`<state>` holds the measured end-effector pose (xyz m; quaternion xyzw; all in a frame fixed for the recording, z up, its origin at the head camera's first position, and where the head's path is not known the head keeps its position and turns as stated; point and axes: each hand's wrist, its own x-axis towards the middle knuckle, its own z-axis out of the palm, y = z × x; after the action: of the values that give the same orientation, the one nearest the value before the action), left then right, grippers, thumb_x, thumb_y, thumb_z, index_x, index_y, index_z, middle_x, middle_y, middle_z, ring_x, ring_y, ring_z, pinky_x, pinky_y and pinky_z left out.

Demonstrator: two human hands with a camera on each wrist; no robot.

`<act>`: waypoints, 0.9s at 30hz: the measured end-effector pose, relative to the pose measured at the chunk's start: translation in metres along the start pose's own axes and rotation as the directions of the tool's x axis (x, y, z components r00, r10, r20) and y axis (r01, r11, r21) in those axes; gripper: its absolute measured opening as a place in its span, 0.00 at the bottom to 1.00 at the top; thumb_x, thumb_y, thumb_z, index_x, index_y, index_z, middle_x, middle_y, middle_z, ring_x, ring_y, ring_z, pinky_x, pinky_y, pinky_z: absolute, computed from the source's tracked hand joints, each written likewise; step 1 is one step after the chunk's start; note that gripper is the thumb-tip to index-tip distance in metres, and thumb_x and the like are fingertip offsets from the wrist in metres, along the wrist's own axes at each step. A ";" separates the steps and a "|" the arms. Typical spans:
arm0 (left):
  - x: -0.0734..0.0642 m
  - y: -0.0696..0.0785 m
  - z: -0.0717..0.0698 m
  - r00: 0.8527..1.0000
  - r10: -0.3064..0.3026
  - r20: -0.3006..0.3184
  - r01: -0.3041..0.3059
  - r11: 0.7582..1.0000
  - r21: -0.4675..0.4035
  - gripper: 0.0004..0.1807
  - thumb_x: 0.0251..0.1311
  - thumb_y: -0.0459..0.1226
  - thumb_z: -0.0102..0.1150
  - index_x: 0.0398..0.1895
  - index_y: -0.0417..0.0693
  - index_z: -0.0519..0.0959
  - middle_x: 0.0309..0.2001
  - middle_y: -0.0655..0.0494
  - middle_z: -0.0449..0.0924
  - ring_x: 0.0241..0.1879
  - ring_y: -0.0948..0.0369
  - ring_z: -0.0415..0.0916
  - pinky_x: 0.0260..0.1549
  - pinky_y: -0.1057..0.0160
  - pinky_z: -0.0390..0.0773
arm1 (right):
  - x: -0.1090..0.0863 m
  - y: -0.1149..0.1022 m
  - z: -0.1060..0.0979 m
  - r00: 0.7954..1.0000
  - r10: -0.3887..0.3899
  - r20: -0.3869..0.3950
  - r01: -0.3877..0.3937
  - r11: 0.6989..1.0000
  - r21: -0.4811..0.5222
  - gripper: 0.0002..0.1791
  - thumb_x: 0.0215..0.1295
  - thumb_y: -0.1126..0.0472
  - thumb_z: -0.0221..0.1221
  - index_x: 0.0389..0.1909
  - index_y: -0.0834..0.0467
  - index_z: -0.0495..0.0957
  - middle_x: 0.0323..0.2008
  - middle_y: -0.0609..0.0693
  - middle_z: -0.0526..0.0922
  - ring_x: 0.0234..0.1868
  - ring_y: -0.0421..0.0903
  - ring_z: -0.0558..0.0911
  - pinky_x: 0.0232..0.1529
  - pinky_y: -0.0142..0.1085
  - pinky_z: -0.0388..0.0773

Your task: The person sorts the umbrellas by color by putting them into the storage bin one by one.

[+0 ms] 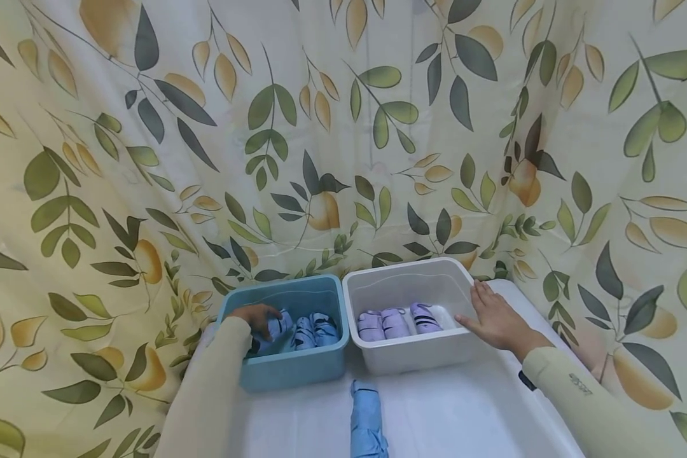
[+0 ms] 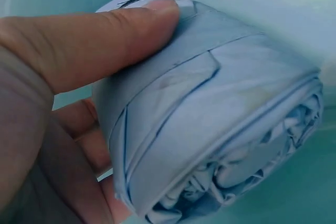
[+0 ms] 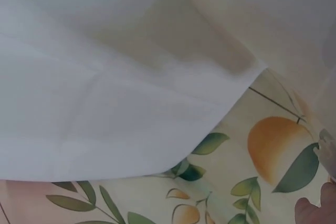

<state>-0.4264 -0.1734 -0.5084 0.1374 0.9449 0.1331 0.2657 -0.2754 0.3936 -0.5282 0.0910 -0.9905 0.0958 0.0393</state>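
Note:
In the blue bin [image 1: 292, 369], my left hand [image 1: 255, 316] grips a light-blue folded umbrella [image 2: 210, 103], thumb along its strap and fingers beneath. Beside it lie two more blue folded umbrellas [image 1: 313, 332]. My right hand [image 1: 500, 318] rests at the right wall of the white bin [image 1: 412, 357], its fingers fairly straight, holding nothing. Inside that bin lie three lilac folded umbrellas [image 1: 395, 323]. Another blue folded umbrella [image 1: 367, 420] lies on the table in front of the bins. The right wrist view shows only fingertips [image 3: 315, 211] at its lower right corner.
The bins stand side by side on a white-covered table [image 1: 435, 413]. Behind and around them hangs a curtain [image 1: 332, 159] printed with leaves and fruit. The table's cloth edge [image 3: 157, 169] shows in the right wrist view.

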 end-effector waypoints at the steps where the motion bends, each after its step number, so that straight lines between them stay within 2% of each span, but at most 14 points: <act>1: 0.001 -0.001 0.002 1.000 -0.005 0.012 0.005 1.000 -0.019 0.35 0.44 0.33 0.77 0.61 0.56 0.77 0.58 0.48 0.74 0.50 0.53 0.71 0.50 0.48 0.73 | 0.001 -0.001 -0.001 1.000 -0.001 0.002 0.001 1.000 -0.001 0.56 0.68 0.29 0.41 0.70 0.78 0.45 0.72 0.73 0.42 0.72 0.69 0.43 0.67 0.62 0.41; 7: 0.007 -0.013 0.016 0.996 -0.050 0.072 0.054 0.996 -0.064 0.36 0.43 0.32 0.77 0.61 0.51 0.77 0.52 0.49 0.77 0.49 0.53 0.73 0.51 0.50 0.74 | 0.006 -0.004 0.004 1.000 -0.005 0.011 0.005 1.000 0.014 0.56 0.68 0.29 0.41 0.71 0.78 0.44 0.73 0.72 0.41 0.73 0.67 0.42 0.68 0.61 0.41; 10: 0.008 -0.014 0.021 0.995 -0.063 0.077 0.067 0.996 -0.056 0.36 0.44 0.32 0.77 0.62 0.51 0.76 0.51 0.50 0.76 0.49 0.53 0.72 0.51 0.50 0.74 | 0.006 -0.005 0.005 1.000 -0.003 0.013 0.003 1.000 0.019 0.56 0.68 0.30 0.42 0.71 0.78 0.44 0.73 0.72 0.41 0.73 0.67 0.42 0.68 0.61 0.41; 15: 0.010 -0.009 0.030 0.998 -0.055 0.031 0.056 0.998 -0.023 0.37 0.43 0.33 0.77 0.60 0.53 0.74 0.51 0.48 0.74 0.48 0.52 0.70 0.48 0.50 0.75 | 0.003 -0.003 0.002 1.000 -0.007 0.006 0.007 1.000 0.020 0.55 0.69 0.31 0.42 0.70 0.78 0.44 0.73 0.73 0.41 0.73 0.68 0.42 0.68 0.62 0.42; 18: 0.010 -0.008 0.035 0.998 -0.057 0.012 0.057 0.998 -0.032 0.36 0.43 0.33 0.78 0.59 0.51 0.72 0.49 0.46 0.73 0.48 0.51 0.69 0.45 0.51 0.75 | 0.003 -0.002 0.001 1.000 -0.004 0.009 0.003 1.000 0.014 0.56 0.69 0.30 0.42 0.70 0.78 0.44 0.73 0.73 0.40 0.73 0.68 0.42 0.68 0.62 0.41; 23: 0.009 -0.010 0.041 0.993 -0.116 0.024 0.118 0.986 -0.119 0.34 0.44 0.27 0.73 0.57 0.51 0.69 0.40 0.46 0.72 0.41 0.51 0.71 0.38 0.55 0.76 | 0.005 -0.001 0.002 1.000 -0.013 0.016 0.012 1.000 0.015 0.56 0.69 0.30 0.41 0.71 0.78 0.43 0.73 0.72 0.40 0.73 0.67 0.42 0.68 0.61 0.42; 27: 0.007 -0.011 0.042 0.990 -0.140 0.019 0.141 0.981 -0.130 0.30 0.48 0.25 0.66 0.56 0.51 0.71 0.39 0.46 0.72 0.40 0.51 0.71 0.35 0.56 0.75 | 0.005 0.000 0.002 1.000 -0.014 0.013 0.014 1.000 0.018 0.56 0.69 0.30 0.42 0.71 0.78 0.43 0.73 0.73 0.41 0.73 0.67 0.42 0.68 0.61 0.43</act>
<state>-0.4117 -0.1744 -0.5494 0.0534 0.9401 0.1752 0.2877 -0.2809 0.3923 -0.5291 0.0988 -0.9891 0.1039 0.0325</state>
